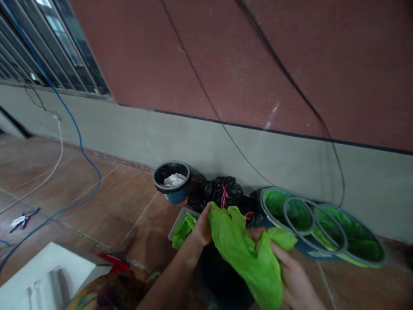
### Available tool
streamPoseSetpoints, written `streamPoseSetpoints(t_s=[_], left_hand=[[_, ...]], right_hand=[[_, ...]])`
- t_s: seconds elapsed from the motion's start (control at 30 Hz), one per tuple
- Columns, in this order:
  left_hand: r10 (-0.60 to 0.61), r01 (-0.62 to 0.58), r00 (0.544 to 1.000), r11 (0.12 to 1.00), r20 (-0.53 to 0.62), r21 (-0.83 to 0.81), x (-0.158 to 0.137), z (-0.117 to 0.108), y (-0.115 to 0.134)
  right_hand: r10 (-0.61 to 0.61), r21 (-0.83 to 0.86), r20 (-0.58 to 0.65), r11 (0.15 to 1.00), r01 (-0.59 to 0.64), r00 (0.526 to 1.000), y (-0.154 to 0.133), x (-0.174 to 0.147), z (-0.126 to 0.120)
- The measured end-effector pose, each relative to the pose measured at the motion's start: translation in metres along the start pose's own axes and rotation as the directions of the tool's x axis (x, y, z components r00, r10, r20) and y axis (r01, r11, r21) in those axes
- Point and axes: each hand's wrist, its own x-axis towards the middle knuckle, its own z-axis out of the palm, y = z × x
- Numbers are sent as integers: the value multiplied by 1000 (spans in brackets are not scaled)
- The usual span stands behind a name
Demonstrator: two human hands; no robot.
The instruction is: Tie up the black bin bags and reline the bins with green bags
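Note:
A bright green plastic bag (pixel 238 249) hangs loosely between my two hands. My left hand (pixel 202 228) pinches its upper left edge. On the other side, my right hand (pixel 287 267) grips the bag, with the fingers partly behind the plastic. Below the bag stands a dark bucket (pixel 219 280), partly covered by the bag and my arm. A pale tray (pixel 176 224) with crumpled green plastic (pixel 183 230) in it sits just beyond my left forearm.
Black tied bags (pixel 224 189) lie against the wall. Green-lined bins (pixel 355 232) with loose grey rings (pixel 312 200) stand at right. A black-lined blue bin (pixel 177 196) holds white material. At left are a white box (pixel 48 267), pliers (pixel 24 219) and a blue cable (pixel 77 125).

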Motion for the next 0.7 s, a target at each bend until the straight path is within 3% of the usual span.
streamPoseSetpoints(t_s=[0.07, 0.13, 0.23, 0.33, 0.47, 0.53, 0.63, 0.7], left_hand=[[130, -120, 988, 987, -83, 109, -2, 6, 22], [293, -240, 940, 932, -174, 272, -10, 11, 43], [377, -280, 917, 840, -128, 464, -29, 24, 61], [383, -281, 922, 751, -47, 597, -45, 40, 58], [256, -216, 965, 646, 60, 732, -55, 57, 27], [159, -214, 976, 561, 149, 800, -56, 62, 7], [-9, -247, 964, 336, 266, 909, -58, 64, -18], [-110, -236, 960, 179, 258, 955, -58, 61, -28]], right_hand=[[74, -118, 93, 991, -63, 993, 6, -15, -16], [121, -355, 198, 934, -44, 973, 15, -23, -34], [198, -620, 230, 785, -13, 953, 32, -21, -50], [206, -681, 207, 732, -10, 956, 41, -10, -51], [90, -420, 146, 907, -21, 985, 30, 7, -44], [144, -222, 85, 967, -122, 986, 24, 16, -41], [287, 17, 98, 957, -290, 953, 30, 29, -39], [311, 107, 41, 944, -314, 950, 40, 35, -37]])
